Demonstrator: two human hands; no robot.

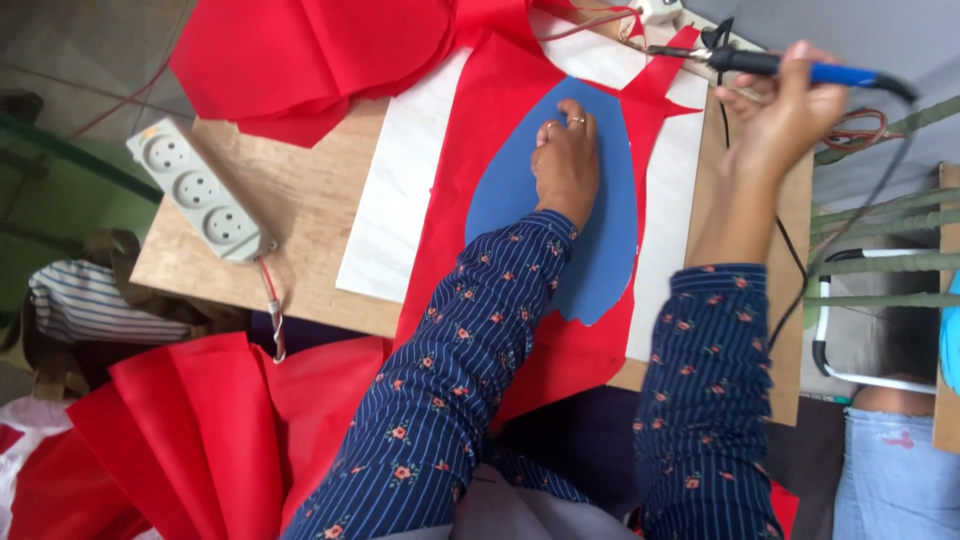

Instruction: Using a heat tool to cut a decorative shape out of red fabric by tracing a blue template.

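My left hand [565, 155] lies flat, fingers together, pressing a blue template [610, 215] down onto a sheet of red fabric [470, 200]. My right hand [785, 115] is closed around the blue handle of a hot cutter [775, 65], holding it like a pen, with the metal tip pointing at the fabric's far edge, near the top of the template. A black cord runs off the handle's rear and down past the desk's right side.

I judge the fabric to be thin, light and limp. It would slide and pucker if not pinned, so a flat palm on the template seems the right hold, not a pinch. The template looks like stiff card or plastic, smooth, and liable to skate over the cloth. The cutter should be gripped by its insulated handle only; the tip I take to be hot.

Under the fabric is a white board [400, 200], lying on the wooden desk [300, 210]. A grey power strip [195, 190] overhangs the desk's left edge. More red pieces [310, 50] are heaped at the far corner, and others [190, 430] are stacked below the near edge.
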